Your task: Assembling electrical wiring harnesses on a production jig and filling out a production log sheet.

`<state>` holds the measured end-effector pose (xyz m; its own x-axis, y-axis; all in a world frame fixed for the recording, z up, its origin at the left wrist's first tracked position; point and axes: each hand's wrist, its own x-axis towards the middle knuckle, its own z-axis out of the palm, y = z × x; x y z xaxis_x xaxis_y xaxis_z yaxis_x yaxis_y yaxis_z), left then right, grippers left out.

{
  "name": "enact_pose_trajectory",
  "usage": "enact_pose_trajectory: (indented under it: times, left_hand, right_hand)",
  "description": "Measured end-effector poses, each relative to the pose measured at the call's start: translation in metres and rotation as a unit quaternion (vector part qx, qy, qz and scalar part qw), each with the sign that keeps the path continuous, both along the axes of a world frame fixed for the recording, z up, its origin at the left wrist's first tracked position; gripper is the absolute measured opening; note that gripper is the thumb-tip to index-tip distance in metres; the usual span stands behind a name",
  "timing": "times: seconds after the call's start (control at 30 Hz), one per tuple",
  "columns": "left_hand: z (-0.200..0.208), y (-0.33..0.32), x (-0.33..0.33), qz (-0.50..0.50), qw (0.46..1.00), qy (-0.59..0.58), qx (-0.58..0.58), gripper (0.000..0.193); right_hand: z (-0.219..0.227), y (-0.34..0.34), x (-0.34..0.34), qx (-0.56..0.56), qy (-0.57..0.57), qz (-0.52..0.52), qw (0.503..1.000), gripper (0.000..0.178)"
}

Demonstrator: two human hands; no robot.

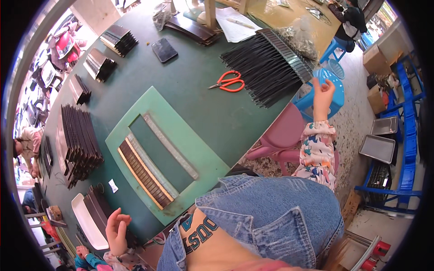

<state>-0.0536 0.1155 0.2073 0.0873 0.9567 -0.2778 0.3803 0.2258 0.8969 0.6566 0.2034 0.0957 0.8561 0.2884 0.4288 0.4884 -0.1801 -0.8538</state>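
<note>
Denim jacket [271, 217] nearest, I see left hand [117, 229] and right hand [323, 97] loosely open, the right near black strips [254, 67], probably light, floppy, best gripped at their banded edge [286, 55].

Before me, a green tabletop [194, 86] carries a paler board [176, 135], red scissors [221, 84], a phone [164, 50], paper [230, 27] and stacked dark strips [81, 140].

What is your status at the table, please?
Left hand open, apparently empty; right hand open beside black bundle. Brown slatted strip on green board. Red-handled scissors lying off the board.
</note>
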Motion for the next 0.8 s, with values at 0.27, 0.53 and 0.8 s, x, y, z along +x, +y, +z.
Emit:
enact_pose_trajectory:
  times: [0.27, 0.53, 0.8]
  left_hand:
    - [-0.036, 0.033, 0.125, -0.162, 0.986, -0.031, 0.004, 0.032]
    - [-0.022, 0.023, 0.167, -0.244, 0.968, 0.009, -0.059, 0.030]
    - [-0.023, 0.213, 0.334, -0.308, 0.932, -0.154, 0.111, 0.042]
  right_hand:
    - [-0.035, 0.020, 0.010, -0.073, -0.231, 0.135, 0.961, 0.064]
    - [-0.034, 0.015, 0.037, -0.020, -0.176, 0.194, 0.965, 0.049]
    - [-0.057, 0.036, 0.021, 0.177, 0.089, 0.253, 0.947, 0.072]
